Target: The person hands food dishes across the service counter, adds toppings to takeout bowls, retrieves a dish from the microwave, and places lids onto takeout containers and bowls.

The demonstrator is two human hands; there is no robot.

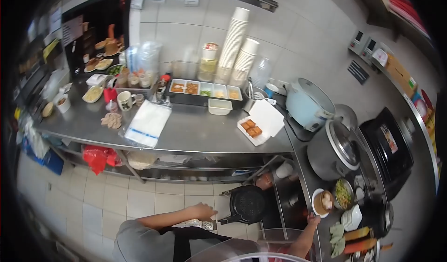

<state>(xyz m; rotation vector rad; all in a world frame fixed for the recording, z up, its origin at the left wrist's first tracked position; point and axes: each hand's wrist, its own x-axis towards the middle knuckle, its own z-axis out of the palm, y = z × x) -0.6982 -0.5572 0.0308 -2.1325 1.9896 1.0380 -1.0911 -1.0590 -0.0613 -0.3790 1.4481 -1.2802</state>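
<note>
My right hand [314,219] grips the near edge of a white plate [314,208] at the front of the right counter. On that plate sits a small round brown steamer basket [319,203] with pale, dumpling-like pieces [327,200] in it. My left hand [203,211] is held over the floor, its fingers curled in and nothing visible in them. Nearest to it is a black perforated pan-like utensil [248,204], apart from the hand, with its handle pointing toward me.
A metal bowl of shredded vegetables [343,193], stacked white dishes [351,217] and sauce bottles [358,245] stand near the plate. Behind are a grey cooker [321,152] and a light blue cooker [305,103]. The back counter [195,136] bears an open box of fried pieces [255,138].
</note>
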